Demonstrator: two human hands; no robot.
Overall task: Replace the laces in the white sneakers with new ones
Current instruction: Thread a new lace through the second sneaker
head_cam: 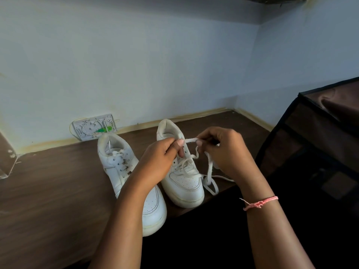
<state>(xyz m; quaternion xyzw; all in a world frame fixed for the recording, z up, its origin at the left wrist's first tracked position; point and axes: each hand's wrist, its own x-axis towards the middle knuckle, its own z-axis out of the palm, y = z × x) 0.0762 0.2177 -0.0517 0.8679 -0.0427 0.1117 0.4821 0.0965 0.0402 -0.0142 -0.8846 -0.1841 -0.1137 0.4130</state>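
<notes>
Two white sneakers stand side by side on the brown table (pixel 48 191). Above the right sneaker (pixel 184 181), the left hand (pixel 157 158) and the right hand (pixel 223 150) both pinch its loose lace (pixel 189 140). The left sneaker (pixel 120 166) is laced.

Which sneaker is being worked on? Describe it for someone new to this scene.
On the brown table two white sneakers stand side by side. It is the right sneaker, under both hands, its lace pulled loose and trailing; the left sneaker is laced.
</notes>
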